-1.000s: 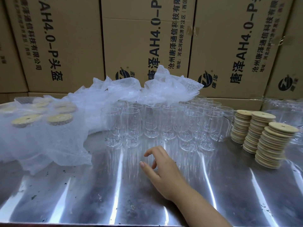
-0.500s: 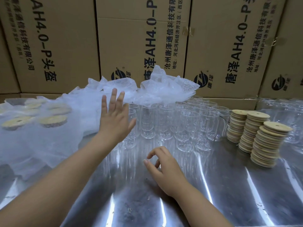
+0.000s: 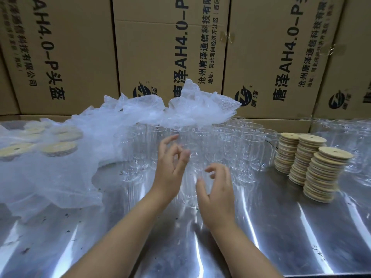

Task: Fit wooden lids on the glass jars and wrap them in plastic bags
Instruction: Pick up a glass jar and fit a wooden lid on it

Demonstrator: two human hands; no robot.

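Apparently our left hand (image 3: 170, 167) and right hand (image 3: 218, 195) curl about 1 glass jar (image 3: 192, 177) at the bench (image 3: 261, 227), readying it for capping; grip we cannot tell. Wooden lids (image 3: 313, 163) stand stacked rightward.

Three lid stacks (image 3: 313, 163); two hands (image 3: 170, 171); perhaps twenty jars (image 3: 249, 149).

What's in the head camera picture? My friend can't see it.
A left hand and a right hand curl close together above a shiny metal table, before rows of clear glass jars; whether they hold one is unclear. Three stacks of wooden lids stand on the right, crumpled plastic bags lie on the left, and cardboard boxes fill the back.
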